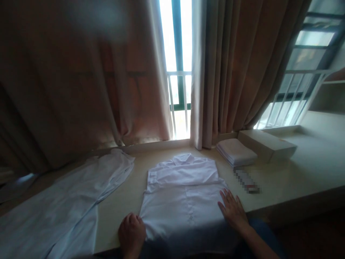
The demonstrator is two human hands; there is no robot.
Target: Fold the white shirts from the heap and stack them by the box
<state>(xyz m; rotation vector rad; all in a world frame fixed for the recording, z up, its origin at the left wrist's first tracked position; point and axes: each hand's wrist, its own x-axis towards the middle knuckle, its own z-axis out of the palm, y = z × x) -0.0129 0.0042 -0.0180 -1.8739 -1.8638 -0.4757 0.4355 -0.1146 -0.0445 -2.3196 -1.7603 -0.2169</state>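
Observation:
A white collared shirt (185,201) lies spread on the pale ledge in front of me, collar away from me, with its sleeves laid across the upper part. Its lower end hangs over the near edge. My left hand (132,230) is closed at the shirt's left side, with the fingers curled on the fabric edge. Across from it, my right hand (234,209) lies flat on the shirt's right side, fingers spread and pointing away from me.
More white garments (61,201) lie spread at the left. At the back right sit a folded white stack of cloth (237,151) and a pale box (266,144). A blurred-out flat item (246,180) rests nearer. Brown curtains (237,64) hang behind the ledge (285,183).

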